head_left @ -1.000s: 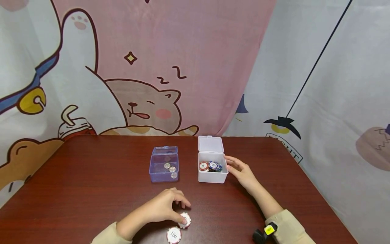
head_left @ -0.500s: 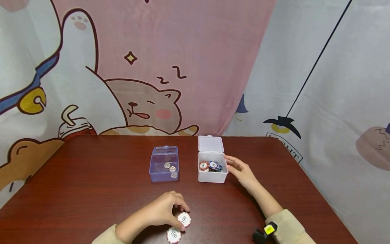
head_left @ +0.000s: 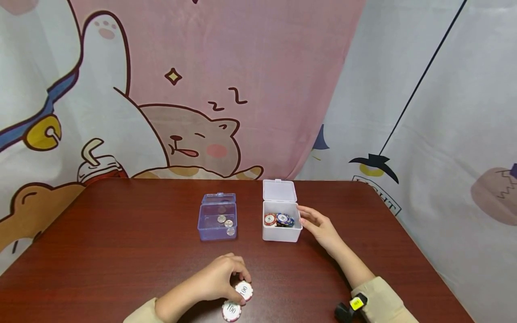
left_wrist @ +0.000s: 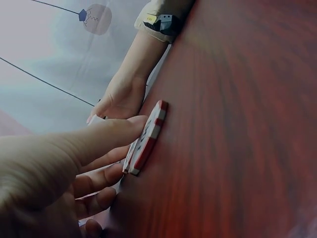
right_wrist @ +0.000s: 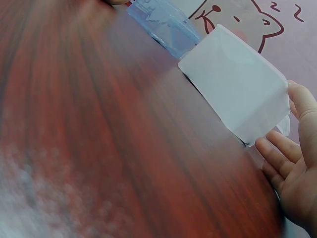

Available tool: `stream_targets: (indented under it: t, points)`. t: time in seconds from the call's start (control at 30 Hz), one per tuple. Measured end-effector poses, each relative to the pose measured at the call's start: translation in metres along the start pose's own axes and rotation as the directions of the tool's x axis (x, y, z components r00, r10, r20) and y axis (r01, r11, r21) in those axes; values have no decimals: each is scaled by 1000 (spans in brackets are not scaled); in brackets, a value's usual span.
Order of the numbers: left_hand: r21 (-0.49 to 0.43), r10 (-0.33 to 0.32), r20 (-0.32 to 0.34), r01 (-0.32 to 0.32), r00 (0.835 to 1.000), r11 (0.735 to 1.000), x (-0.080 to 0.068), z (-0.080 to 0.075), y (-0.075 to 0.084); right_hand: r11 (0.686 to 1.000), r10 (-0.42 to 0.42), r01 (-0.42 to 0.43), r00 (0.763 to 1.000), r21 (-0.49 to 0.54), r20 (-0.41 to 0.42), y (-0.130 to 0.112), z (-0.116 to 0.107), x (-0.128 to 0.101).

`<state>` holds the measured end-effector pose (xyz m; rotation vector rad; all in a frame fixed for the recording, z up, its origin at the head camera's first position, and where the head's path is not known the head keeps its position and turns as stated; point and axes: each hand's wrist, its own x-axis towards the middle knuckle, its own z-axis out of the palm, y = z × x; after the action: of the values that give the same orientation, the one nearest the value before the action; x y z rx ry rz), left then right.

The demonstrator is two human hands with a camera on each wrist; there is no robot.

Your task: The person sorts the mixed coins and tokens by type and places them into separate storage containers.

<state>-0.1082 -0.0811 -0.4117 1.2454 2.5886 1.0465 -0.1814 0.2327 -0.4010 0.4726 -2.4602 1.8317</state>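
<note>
My left hand (head_left: 240,281) pinches a white-and-red chip marked 100 (head_left: 244,290) near the table's front edge. The chip is tipped up on its edge in the left wrist view (left_wrist: 147,136), with my thumb on its rim and curled fingers (left_wrist: 101,173) behind it. A second 100 chip (head_left: 231,311) lies flat just in front. My right hand (head_left: 313,223) rests open beside the right wall of an open white box (head_left: 281,234). That box holds several red and blue chips (head_left: 278,220). In the right wrist view its fingers (right_wrist: 282,153) lie close to the white box (right_wrist: 237,94).
An open clear blue box (head_left: 217,231) with three coins (head_left: 226,224) stands left of the white box, and shows again as the blue box (right_wrist: 166,22). The dark red table (head_left: 121,233) ends at a cartoon curtain (head_left: 181,89) behind.
My left hand has drawn back slightly and tipped the chip up from flat, so its 100 face now shows. My right hand and both boxes have not moved.
</note>
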Motion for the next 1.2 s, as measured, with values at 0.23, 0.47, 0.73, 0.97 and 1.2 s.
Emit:
stream_targets:
  t: [0.23,0.47,0.73,0.97,1.2]
  points:
    - [1,-1,3,1,1000,1000,0,0,3,1000,8,-8,1000,-7,-3,-1,1,1]
    - [79,24,-5,-24,1000,997,-1,1,4,1000,19,-19,1000,-21,0,2,1,3]
    - [115,42,-48,-36,998,993,1,2,4,1000,1,-1,1000,-9,-4,20,-2,6]
    - [64,51,-112,-44,992,997,6,1,3,999,-37,37,999,29,-1,37,-5,9]
    - [25,46,-183,-43,982,999,12,-1,-1,999,-35,35,999,39,-6,36,-5,9]
